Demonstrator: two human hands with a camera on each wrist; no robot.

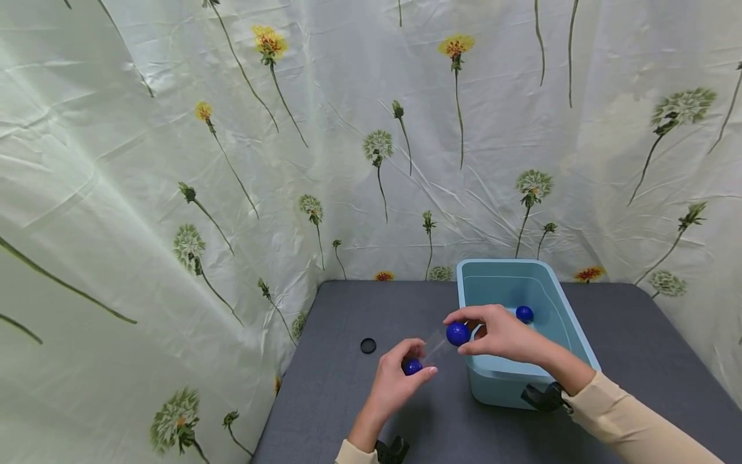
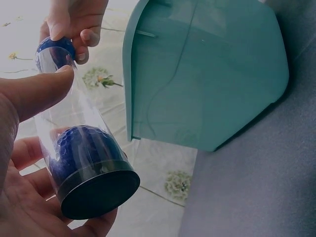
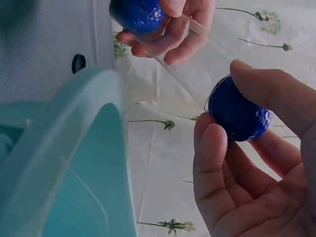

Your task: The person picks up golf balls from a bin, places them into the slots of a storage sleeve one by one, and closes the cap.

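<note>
My left hand (image 1: 397,374) grips a clear plastic tube (image 2: 84,106) that is tilted over the table. At its lower end sits a dark cap (image 2: 101,193), with one blue golf ball (image 2: 84,145) inside just above it. The thumb and fingers of my right hand (image 1: 501,335) pinch a second blue golf ball (image 3: 239,111) right at the tube's other end. Another blue ball (image 1: 524,314) lies inside the light blue plastic bin (image 1: 574,322), over whose near left part my right hand is held.
A round black cap (image 1: 368,346) lies on the dark grey table (image 1: 342,309), left of my hands. The bin stands on the table's right side. Behind and to the left hangs a pale curtain (image 1: 348,180) with a dandelion print.
</note>
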